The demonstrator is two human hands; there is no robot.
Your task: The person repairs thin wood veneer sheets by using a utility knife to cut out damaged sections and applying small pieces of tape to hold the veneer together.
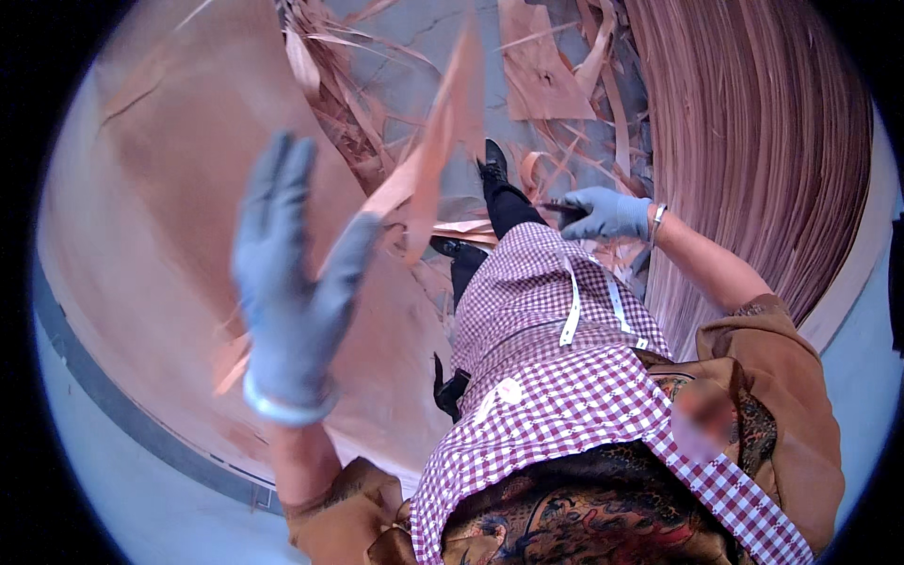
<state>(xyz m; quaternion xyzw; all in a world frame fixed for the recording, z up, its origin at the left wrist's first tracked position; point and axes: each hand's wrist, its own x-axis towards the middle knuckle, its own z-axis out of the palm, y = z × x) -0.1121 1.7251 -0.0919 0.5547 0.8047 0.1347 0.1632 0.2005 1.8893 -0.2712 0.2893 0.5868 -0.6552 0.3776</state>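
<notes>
My left hand (299, 273), in a grey glove, is raised with its fingers stretched out and the thumb apart. Behind it lies a large pale-brown sheet of wood veneer (188, 179), part of which its palm hides. Close to the thumb tip a torn veneer strip (428, 155) hangs in the air, blurred by motion; I cannot tell whether it touches the thumb. My right hand (607, 215), gloved too, is closed round a dark, narrow tool (562, 209) beside my apron. The kind of tool is too small to make out.
At right stands a tall stack of veneer sheets (753, 141), edges showing. Veneer scraps (546, 66) and shreds litter the grey floor (405, 47) between stack and sheet. My black shoes (494, 162) stand among them. A dark curved band (141, 424) runs along the lower left.
</notes>
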